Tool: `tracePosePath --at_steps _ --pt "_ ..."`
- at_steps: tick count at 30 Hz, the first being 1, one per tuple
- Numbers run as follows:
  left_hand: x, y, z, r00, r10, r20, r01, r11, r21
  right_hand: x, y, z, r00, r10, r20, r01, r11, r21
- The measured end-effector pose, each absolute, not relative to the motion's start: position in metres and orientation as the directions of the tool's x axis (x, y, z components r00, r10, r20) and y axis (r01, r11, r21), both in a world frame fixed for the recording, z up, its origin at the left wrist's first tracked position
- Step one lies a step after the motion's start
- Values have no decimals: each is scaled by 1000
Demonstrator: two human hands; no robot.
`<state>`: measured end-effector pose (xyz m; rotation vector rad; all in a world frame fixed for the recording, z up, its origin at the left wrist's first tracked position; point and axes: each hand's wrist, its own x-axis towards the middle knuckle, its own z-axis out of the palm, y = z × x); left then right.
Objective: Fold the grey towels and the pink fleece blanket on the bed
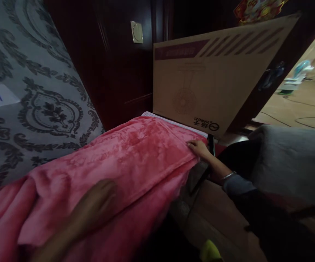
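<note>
A pink plush blanket [135,145] lies spread over a long surface, smooth at the far end and bunched in folds at the near left. A long fold runs along its right side, where the cloth hangs down. At the far right corner, my right hand [199,149] pinches the blanket's edge between thumb and fingers. My left hand [99,198] is over the near middle of the blanket, blurred by motion. Its fingers look curled, but whether they hold any cloth cannot be made out. A white edge [173,123] shows under the blanket's far end.
A large cardboard box [201,80] leans against a dark door just beyond the blanket. Patterned wallpaper [53,109] borders the left. A grey fuzzy cover [296,163] is at the right. Cables [310,118] cross the floor beyond the doorway.
</note>
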<state>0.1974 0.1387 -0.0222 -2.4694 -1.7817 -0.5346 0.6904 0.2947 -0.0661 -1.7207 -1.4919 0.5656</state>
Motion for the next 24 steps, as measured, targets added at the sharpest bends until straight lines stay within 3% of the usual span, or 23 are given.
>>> tracePosePath --at_steps 10,17,24 --pt "249 99 -59 349 882 318 915 -394 88 697 263 -69 291 951 106 628 -106 -771" --pt "241 93 -59 336 826 452 932 -361 -34 707 255 -68 366 924 107 435 -69 -898" --pt "245 86 -73 381 805 455 914 -400 -58 696 232 -89 408 912 -45 191 -134 -972"
